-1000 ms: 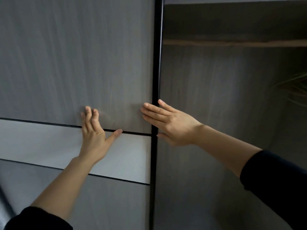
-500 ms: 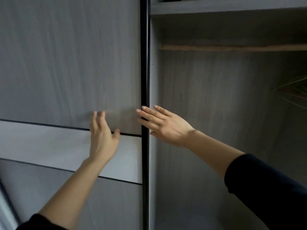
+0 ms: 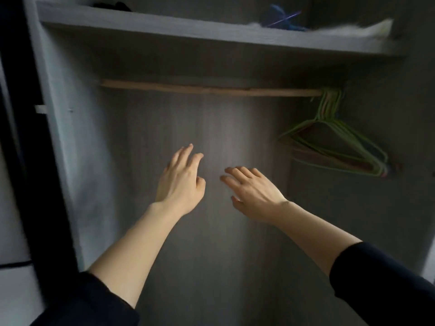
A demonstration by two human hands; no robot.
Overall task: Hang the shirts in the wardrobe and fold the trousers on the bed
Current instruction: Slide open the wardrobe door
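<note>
**Wardrobe open, nothing yet in hand**

The wardrobe [image 3: 211,128] stands open, its dark door frame [image 3: 21,137] at the far left edge of the view. Both arms reach into the hanging space. The left hand [image 3: 180,182] and the right hand [image 3: 255,192] hover side by side in front of the back panel, below the rail. Their fingers are loosely spread and hold nothing. No shirt, trousers or bed is in view, so the clothes must lie somewhere outside this picture.

By my reading this is the very start of the hanging step: the space is reachable, but no garment or hanger has been taken. The next move probably calls for the right hand to swing to the far right end of the wooden rail [image 3: 211,89] and lift one hanger off the bunch of hangers [image 3: 329,107], or for a turn away to fetch a shirt.

Counted:
- Two hands.
- One rail.
- One shelf [image 3: 188,31] above it.
- Three things on the shelf: a dark item [image 3: 110,5], a blue item [image 3: 282,18] and a white fluffy item [image 3: 353,31], all too blurred to name.
- Several hangers, mostly green with some pinkish. They overlap too closely for an exact count.
</note>
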